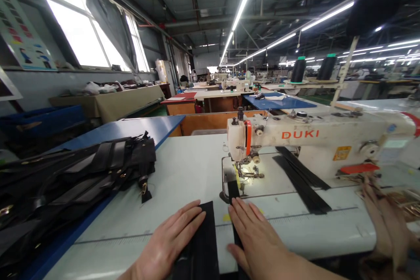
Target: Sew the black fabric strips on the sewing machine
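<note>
My left hand (170,240) lies flat, fingers stretched out, on the left edge of a wide black fabric piece (201,245) at the front of the white sewing table (183,170). To its right, my right hand (254,232) rests flat and open on a narrow black strap (233,189). The strap runs forward under the presser foot (244,174) of the white DUKI sewing machine (315,140). The needle area is lit by a small lamp.
A heap of black straps and bag parts with brass hardware (72,179) lies at the left on a blue table. Two long black strips (302,175) lie under the machine arm. Another person's hand (380,218) reaches in at the right by brass fittings. Thread cones (298,69) stand behind.
</note>
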{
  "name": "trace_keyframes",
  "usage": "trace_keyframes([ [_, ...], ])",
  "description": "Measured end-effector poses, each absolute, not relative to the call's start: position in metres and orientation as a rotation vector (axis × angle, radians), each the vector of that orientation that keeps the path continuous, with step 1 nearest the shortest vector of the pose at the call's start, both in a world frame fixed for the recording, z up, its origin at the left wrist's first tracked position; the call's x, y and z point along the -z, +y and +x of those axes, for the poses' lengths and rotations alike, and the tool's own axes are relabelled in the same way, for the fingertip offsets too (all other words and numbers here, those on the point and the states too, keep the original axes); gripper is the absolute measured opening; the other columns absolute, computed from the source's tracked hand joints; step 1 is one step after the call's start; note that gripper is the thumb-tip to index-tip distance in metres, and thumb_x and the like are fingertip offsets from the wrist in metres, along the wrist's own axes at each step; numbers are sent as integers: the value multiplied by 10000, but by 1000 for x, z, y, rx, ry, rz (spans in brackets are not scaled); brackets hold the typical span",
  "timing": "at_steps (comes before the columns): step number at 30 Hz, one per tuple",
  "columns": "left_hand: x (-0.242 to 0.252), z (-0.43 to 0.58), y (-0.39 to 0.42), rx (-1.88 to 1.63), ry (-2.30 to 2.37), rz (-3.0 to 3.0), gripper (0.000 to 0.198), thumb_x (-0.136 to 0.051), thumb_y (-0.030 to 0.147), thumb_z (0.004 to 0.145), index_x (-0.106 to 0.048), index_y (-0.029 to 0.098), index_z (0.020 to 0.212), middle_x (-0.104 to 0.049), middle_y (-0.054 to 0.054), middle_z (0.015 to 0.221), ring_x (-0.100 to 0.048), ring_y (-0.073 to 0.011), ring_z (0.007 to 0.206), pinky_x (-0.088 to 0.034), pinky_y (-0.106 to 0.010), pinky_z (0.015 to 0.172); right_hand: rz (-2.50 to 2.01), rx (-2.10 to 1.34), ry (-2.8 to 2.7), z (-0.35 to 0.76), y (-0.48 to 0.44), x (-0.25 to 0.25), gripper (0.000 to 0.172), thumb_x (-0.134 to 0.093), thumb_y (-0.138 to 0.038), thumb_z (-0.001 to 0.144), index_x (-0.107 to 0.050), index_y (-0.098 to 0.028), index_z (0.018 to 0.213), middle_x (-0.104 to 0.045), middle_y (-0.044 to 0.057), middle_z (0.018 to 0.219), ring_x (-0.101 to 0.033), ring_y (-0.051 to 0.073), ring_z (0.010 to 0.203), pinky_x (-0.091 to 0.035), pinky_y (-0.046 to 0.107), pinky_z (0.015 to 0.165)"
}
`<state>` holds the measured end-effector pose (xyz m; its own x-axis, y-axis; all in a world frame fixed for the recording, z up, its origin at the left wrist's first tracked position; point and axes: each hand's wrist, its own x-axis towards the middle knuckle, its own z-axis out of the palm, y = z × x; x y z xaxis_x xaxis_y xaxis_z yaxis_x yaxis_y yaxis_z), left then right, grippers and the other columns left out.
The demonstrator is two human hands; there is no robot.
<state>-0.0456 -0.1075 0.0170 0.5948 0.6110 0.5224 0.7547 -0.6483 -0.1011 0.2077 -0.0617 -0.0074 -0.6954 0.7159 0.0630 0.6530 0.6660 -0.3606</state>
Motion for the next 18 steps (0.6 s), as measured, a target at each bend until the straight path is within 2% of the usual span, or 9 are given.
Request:
trace_keyframes([
  [4,-18,-36,-101,684,-1129,-2560,382,-285,285,1052,-543,226,1327,-632,-46,1293,-524,-158,1266,-357,-232,1098,-1117,-414,-2699,216,-67,12,694,-526,-367,926,-294,-22,1481,-204,188,1540,-213,333,1431,-219,510,1167],
  [7,-19,-26,-90,681,-1099,-2607,387,-314,326,1043,-521,242,1359,-626,-48,1314,-538,-183,1259,-384,-270,1089,-1072,-315,-2693,218,-67,13,704,-551,-371,910,-328,7,1461,-250,226,1519,-254,358,1412,-281,509,1144],
  [10,-18,-15,-72,659,-1019,-2667,400,-304,305,1043,-487,236,1392,-613,-48,1336,-513,-186,1285,-391,-302,1092,-1023,-171,-2681,216,-66,19,623,-507,-350,940,-393,27,1422,-316,241,1489,-316,364,1385,-347,489,1115],
  [13,-14,-5,-50,654,-887,-2708,417,-263,238,1048,-454,213,1418,-586,-47,1370,-457,-162,1332,-373,-300,1105,-982,4,-2638,213,-63,31,495,-453,-237,959,-450,3,1392,-435,210,1437,-420,335,1334,-428,440,1062],
  [18,-6,7,-24,586,-847,-2852,406,-294,235,1045,-463,209,1414,-583,-57,1376,-459,-168,1334,-399,-327,1098,-883,109,-2526,213,-53,50,524,-512,-147,888,-450,-83,1404,-551,133,1371,-530,289,1230,-473,383,1003],
])
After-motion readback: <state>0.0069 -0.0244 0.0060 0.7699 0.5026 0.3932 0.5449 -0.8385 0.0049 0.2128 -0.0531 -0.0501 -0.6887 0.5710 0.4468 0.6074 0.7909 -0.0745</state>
